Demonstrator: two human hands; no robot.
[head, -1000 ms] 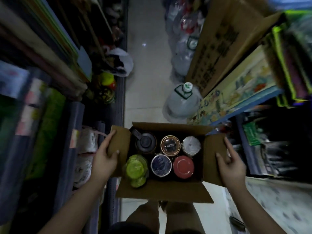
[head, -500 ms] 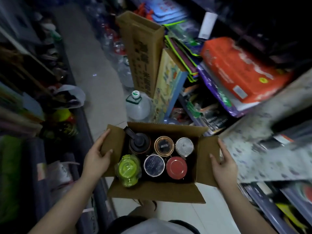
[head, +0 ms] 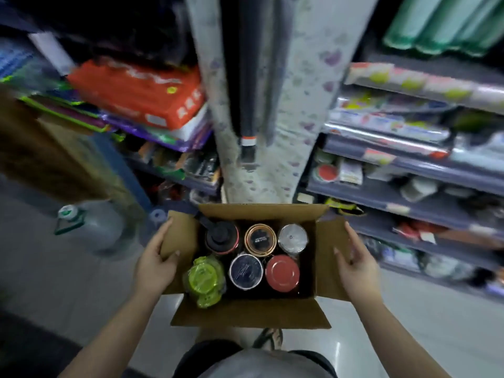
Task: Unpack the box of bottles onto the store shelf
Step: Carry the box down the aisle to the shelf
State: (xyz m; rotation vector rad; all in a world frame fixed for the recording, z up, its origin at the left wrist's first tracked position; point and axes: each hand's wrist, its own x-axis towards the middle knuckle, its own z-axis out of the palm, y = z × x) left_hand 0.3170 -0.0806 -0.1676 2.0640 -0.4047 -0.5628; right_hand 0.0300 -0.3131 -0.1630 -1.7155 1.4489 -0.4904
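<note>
Far left, on the pale tiled floor (head: 68, 290): a large clear plastic water jug with a green-and-white cap (head: 90, 225), standing near a tall brown cardboard carton (head: 49, 148) that leans against the shelving.

Upper left: a flat orange plastic-wrapped pack (head: 139, 91) lies on a stack of purple and green packets.

Left hand (head: 156, 261): fingers along the outer face of the box's left flap, thumb hooked over the flap's edge. It grips the flap.

Centre: open brown cardboard box (head: 251, 313), held off the floor between both hands, all four flaps folded out, in front of the shelving. Six bottles stand upright inside in two rows of three.
- Back row: black-lidded bottle with a red ring and carry loop (head: 221, 237); bottle with a copper-rimmed black lid (head: 260, 239); bottle with a silver metal lid (head: 292, 238).
- Front row: lime-green translucent bottle (head: 204, 279), pressed against the left flap; bottle with a dark navy round lid (head: 246, 271); bottle with a flat red lid (head: 282, 272).

Behind the box: an upright pale roll of floral-print sheeting (head: 308, 85), with dark rods in front of it.

Right hand (head: 354, 261): fingers spread flat along the outside of the right flap, thumb on its inner face. It holds that flap.

Right: grey store shelf tiers (head: 409, 203) stocked with wrapped rolls and small packaged goods, blurred. Green rolls (head: 441, 23) at top right.
</note>
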